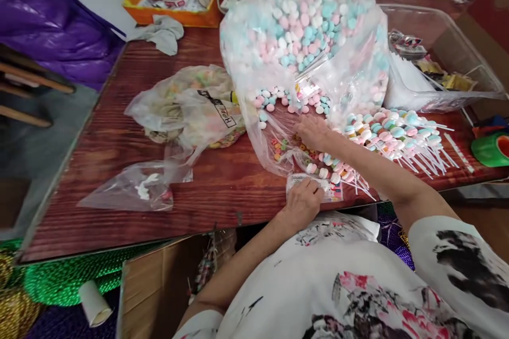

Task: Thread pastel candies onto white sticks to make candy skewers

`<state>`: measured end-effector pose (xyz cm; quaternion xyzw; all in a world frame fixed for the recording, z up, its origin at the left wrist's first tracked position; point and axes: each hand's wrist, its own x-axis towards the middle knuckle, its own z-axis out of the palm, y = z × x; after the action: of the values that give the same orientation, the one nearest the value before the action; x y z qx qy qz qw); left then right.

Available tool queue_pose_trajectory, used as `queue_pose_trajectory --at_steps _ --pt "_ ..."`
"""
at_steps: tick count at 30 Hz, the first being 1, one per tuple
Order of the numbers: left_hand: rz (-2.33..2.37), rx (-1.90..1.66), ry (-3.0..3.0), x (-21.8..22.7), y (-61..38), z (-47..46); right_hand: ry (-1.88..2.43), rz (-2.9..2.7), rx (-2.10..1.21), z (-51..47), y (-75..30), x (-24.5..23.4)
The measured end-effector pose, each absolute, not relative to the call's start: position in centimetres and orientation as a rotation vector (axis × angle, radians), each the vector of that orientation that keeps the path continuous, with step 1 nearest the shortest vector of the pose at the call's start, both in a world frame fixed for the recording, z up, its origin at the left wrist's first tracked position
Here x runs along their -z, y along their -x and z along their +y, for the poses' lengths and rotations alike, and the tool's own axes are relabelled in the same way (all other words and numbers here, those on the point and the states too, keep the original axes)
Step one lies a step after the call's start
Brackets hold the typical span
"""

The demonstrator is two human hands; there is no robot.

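My left hand [303, 202] is closed on the edge of a small clear packet with printing [333, 190] at the table's front edge. My right hand [312, 133] reaches across to small coloured rings [279, 148] that lie on the clear plastic. Its fingers are bent together, and whatever they hold is hidden. Behind it bulges a big clear bag [242, 37] full of pink, blue and white rounded pieces, some loose at its mouth [270, 100]. Right of my forearm lies a pile of white sticks threaded with such pieces [397, 132]; a few more threaded sticks [324, 172] lie beside the packet.
A second bag with black lettering [186, 103] and a flat clear bag [127, 188] lie to the left. At the back stand an orange tray [135, 8] and a clear bin [445, 98]. Green tape [489, 150] sits at the right edge; a grey cloth [163, 34] lies back left.
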<state>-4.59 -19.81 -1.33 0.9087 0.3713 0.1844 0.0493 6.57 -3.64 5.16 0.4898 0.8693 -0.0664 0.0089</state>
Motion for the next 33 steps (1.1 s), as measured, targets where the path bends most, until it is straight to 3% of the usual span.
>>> queue_pose_trajectory --at_steps 4,8,12,16,20,26,33 --pt "1.096 -0.453 -2.631 0.5 5.4 -20.2 -1.696 2.923 0.091 -5.7 -9.7 -7.0" --pt "1.074 -0.724 -2.45 1.1 5.9 -19.8 -2.177 3.025 -0.094 -13.0 -15.7 -7.7" --pt "1.056 -1.046 -2.347 2.1 5.7 -18.9 -2.351 2.869 -0.056 -19.8 -18.4 -4.2" --pt "1.082 -0.871 -2.551 2.0 5.4 -18.4 -2.343 2.727 -0.134 -21.3 -17.8 -0.8" --pt "1.051 -0.757 -2.405 1.6 6.0 -18.4 -2.528 2.869 0.227 -20.3 -18.1 -0.9" --pt "1.083 -0.99 -1.87 1.7 7.1 -18.3 -2.652 2.819 1.212 -20.9 -21.8 -4.0" --pt "1.082 -1.061 -1.658 1.4 7.2 -18.0 -2.413 2.769 1.403 -22.5 -24.5 -5.7"
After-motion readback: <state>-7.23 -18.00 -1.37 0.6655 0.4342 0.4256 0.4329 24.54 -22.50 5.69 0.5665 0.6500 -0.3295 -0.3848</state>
